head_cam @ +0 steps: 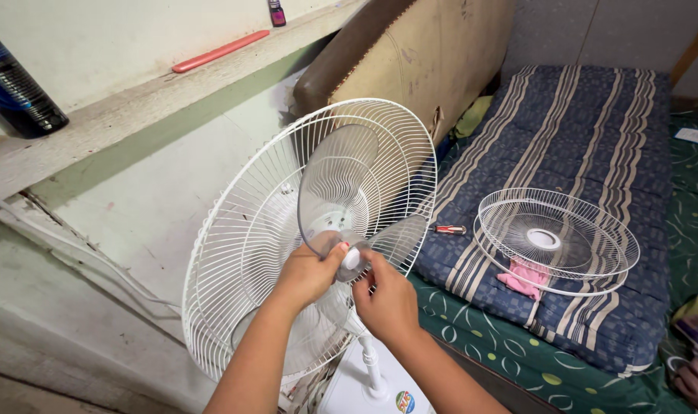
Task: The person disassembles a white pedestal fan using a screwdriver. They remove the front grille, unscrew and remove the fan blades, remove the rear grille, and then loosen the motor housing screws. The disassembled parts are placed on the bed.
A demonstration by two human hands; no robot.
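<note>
Head view: I see both hands at the fan hub. Left hand point(307, 272) is wrapped around the hub of the clear blade point(341, 192), thumb on the white cap point(352, 258). Right hand point(387, 300) pinches that cap from below, fingers closed on it. Rear grille point(265, 230) sits behind the hands, upright on the white stand point(372, 368). Off to the right of the hands, well apart: front grille point(556, 239) flat on the striped mattress point(587, 123), over a pink cloth point(524, 277); red screwdriver point(449, 229) between.
</note>
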